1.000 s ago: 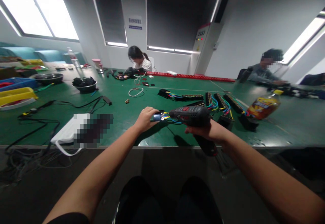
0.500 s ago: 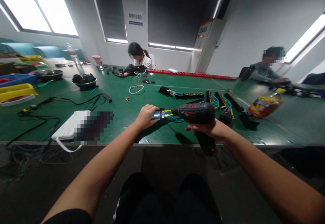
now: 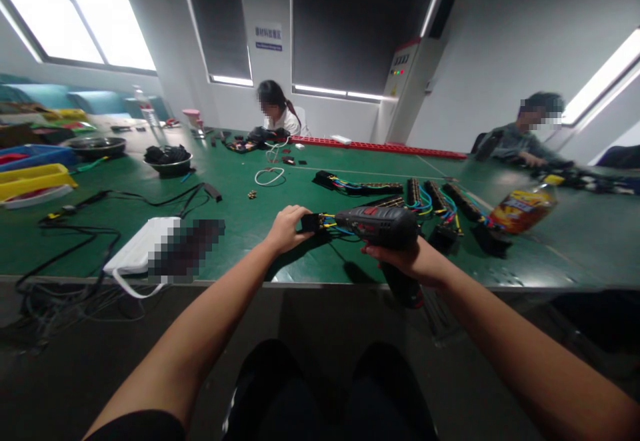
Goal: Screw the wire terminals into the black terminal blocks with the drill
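My left hand [image 3: 289, 229] grips a small black plug housing [image 3: 312, 222] between thumb and fingers, above the green table [image 3: 235, 254]. Yellow and blue wires [image 3: 329, 222] run out of the housing's right side. In my right hand [image 3: 407, 257] is a black and red cordless drill [image 3: 383, 225], its grip wrapped by the fingers and its nose pointing left at the wired end. Whether the bit touches the housing I cannot tell. Behind the drill lies a black strip with brass contacts [image 3: 387, 202], partly hidden.
More wired black socket strips [image 3: 435, 197] lie to the right, beside a tipped bottle of orange drink [image 3: 525, 207]. A white pouch [image 3: 143, 244], black cable [image 3: 145, 197] and bowl of black parts [image 3: 167, 164] are at left. Two people sit across the table.
The plug housing has turned in my left hand; its blue face no longer shows, only black. The drill has shifted slightly left.
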Action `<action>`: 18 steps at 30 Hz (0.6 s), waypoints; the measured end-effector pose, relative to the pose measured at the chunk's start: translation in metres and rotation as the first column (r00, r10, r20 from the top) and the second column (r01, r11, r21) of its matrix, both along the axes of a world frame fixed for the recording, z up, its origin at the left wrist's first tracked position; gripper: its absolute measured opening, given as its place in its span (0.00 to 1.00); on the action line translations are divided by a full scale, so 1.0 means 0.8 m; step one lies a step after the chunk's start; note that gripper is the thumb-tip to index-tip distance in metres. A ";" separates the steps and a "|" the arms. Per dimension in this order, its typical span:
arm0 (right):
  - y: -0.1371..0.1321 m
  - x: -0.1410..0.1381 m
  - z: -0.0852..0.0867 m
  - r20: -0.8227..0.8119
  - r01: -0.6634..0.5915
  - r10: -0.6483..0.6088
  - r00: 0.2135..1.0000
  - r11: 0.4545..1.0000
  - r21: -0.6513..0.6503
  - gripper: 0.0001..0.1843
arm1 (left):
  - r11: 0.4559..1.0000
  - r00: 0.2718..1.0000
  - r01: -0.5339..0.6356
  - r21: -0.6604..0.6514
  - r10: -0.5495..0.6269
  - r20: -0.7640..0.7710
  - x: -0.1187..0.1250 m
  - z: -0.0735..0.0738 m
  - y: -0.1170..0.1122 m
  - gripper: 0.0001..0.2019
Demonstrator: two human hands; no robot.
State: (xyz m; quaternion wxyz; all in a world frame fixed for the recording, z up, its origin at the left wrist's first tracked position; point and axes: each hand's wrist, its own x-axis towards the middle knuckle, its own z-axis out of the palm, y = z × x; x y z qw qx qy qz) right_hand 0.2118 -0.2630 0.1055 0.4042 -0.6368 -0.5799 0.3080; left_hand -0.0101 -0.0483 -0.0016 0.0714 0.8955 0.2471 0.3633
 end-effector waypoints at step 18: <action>0.011 0.000 -0.012 -0.049 0.016 -0.017 0.999 1.000 -0.019 0.23 | 0.999 0.999 -0.038 0.003 0.038 -0.020 0.000 -0.001 0.001 0.18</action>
